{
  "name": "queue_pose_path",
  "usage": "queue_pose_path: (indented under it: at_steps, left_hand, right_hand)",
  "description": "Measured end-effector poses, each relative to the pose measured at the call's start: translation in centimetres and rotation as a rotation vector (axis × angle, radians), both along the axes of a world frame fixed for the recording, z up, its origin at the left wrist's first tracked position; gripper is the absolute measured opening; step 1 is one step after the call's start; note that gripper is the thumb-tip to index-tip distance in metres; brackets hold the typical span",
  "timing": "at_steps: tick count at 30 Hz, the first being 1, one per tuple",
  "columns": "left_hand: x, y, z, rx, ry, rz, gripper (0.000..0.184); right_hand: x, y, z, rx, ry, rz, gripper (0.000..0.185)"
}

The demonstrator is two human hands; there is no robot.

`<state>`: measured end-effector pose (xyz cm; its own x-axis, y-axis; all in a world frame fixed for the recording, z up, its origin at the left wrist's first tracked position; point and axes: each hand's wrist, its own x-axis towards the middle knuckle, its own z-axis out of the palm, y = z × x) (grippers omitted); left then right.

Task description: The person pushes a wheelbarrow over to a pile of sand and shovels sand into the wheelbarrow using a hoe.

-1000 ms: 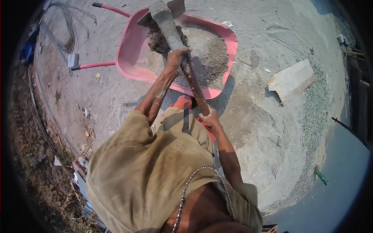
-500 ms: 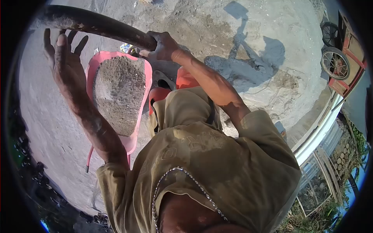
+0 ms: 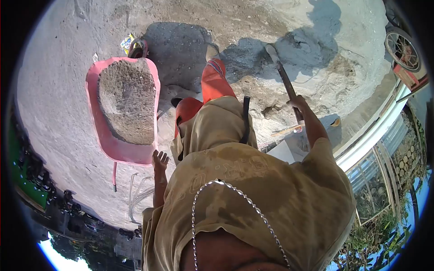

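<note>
My right hand (image 3: 297,103) is closed around the dark shaft of a long-handled tool (image 3: 285,76), out to my right. The shaft slants over the pale ground, its lighter end pointing away from me; I cannot make out what kind of tool it is. My left hand (image 3: 160,161) is low at my left side, fingers apart and holding nothing. It is close to the near rim of a pink wheelbarrow (image 3: 118,151), and whether it touches the rim is unclear. Grey-brown sand (image 3: 129,101) is heaped in the wheelbarrow.
Beyond the wheelbarrow's wheel (image 3: 138,47) lies a colourful wrapper (image 3: 128,44). Loose, uneven sandy ground (image 3: 257,90) spreads ahead and right. A spoked-wheel cart (image 3: 402,49) stands far right, near a white ledge (image 3: 382,135). Thin wire (image 3: 138,194) lies at left.
My left hand has dropped from beside the raised shaft to near the wheelbarrow's rim. My right hand has swung the tool down and to the right. The wheelbarrow appears slightly further left.
</note>
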<state>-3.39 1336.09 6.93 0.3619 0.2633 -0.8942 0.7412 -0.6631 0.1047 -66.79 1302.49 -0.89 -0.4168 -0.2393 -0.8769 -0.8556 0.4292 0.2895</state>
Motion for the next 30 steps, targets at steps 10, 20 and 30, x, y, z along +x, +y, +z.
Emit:
queue_pose_path:
  at_steps: [10, 20, 30]
  left_hand:
    - [-2.2, -4.4, 2.5, -0.446, 0.0, -0.046, 0.049]
    - [1.9, -5.6, -1.1, -0.688, -0.078, -0.155, 0.03]
    - [6.3, -11.0, 3.5, -1.036, 0.109, 0.285, 0.055]
  right_hand:
    - [7.9, -10.8, 3.1, 0.232, -0.31, -0.67, 0.017]
    - [33.0, 0.0, 14.3, 0.038, -0.436, -0.3, 0.012]
    - [54.4, 16.4, 34.5, 0.065, -0.608, 0.021, 0.026]
